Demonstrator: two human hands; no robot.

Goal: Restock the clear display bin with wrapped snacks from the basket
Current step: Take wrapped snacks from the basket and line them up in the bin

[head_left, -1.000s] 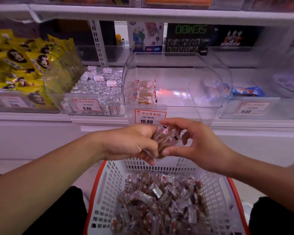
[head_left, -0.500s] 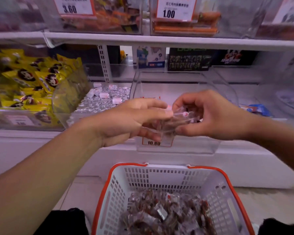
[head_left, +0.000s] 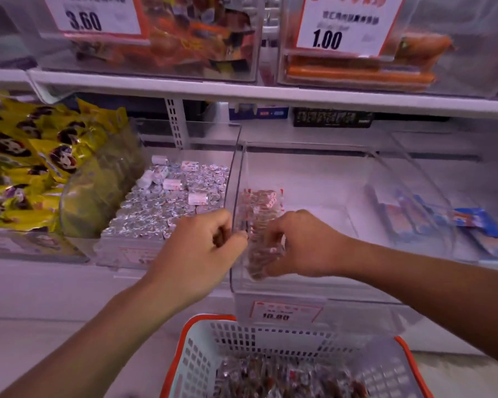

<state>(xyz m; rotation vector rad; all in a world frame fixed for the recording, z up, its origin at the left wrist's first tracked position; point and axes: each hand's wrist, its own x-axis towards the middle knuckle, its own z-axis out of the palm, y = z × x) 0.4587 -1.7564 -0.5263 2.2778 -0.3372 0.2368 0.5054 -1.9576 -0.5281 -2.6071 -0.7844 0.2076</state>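
Observation:
The clear display bin (head_left: 308, 145) sits on the lower shelf with a 10.80 price tag (head_left: 282, 311) on its front. A few wrapped snacks (head_left: 261, 198) lie at its left side. My right hand (head_left: 305, 245) reaches into the bin's front left corner and grips a bundle of brown wrapped snacks (head_left: 258, 258). My left hand (head_left: 202, 251) is at the bin's left wall, fingers curled and pinching the bundle's left end. Below, the white basket with an orange rim (head_left: 242, 337) holds a heap of the same clear-wrapped snacks (head_left: 285, 380).
Left of the bin stands a bin of silver-wrapped sweets (head_left: 167, 208), then yellow packets (head_left: 35, 162). To the right is a clear bin with blue packets (head_left: 472, 225). The shelf above (head_left: 242, 93) carries bins priced 3.60 and 1.00.
Both hands rose from above the basket with the snack bundle and moved forward to the bin. The right hand now holds it inside the bin's front left corner.

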